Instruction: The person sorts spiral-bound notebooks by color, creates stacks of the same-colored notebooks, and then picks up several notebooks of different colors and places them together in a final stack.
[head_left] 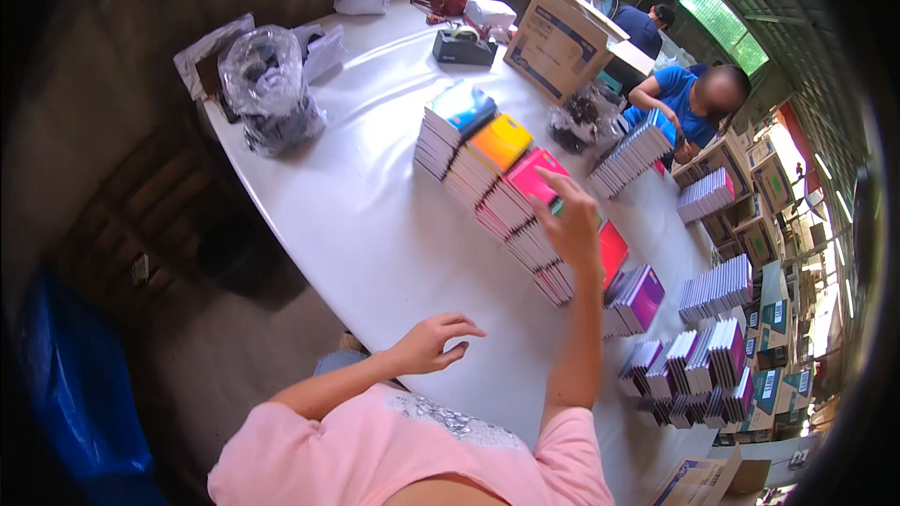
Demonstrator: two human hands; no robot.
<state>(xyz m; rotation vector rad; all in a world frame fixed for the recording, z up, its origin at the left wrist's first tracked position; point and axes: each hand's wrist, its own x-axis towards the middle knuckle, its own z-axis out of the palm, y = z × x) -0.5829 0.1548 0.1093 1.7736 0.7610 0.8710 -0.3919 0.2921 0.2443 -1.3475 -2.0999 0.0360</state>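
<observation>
My right hand (570, 225) is stretched over a long row of stacked spiral notebooks, fingers extended and apart, above a pink notebook (531, 175). Part of a green cover shows beneath the hand; whether the fingertips touch any cover I cannot tell. Along the same row lie a blue notebook (466, 107), a yellow notebook (500, 142) and a red notebook (611, 251), their wire bindings facing the side of the stacks. Nearer to me, my left hand (433, 343) hovers above the white table (375, 215), holding nothing, its fingers loosely curved and spread.
Purple notebooks (643, 298) and further notebook stacks (714, 289) stand at right. A tape dispenser (465, 47) and an open cardboard box (560, 42) sit at the far side. Plastic-wrapped bundles (267, 84) rest at far left. Across the table works a person in blue (677, 89).
</observation>
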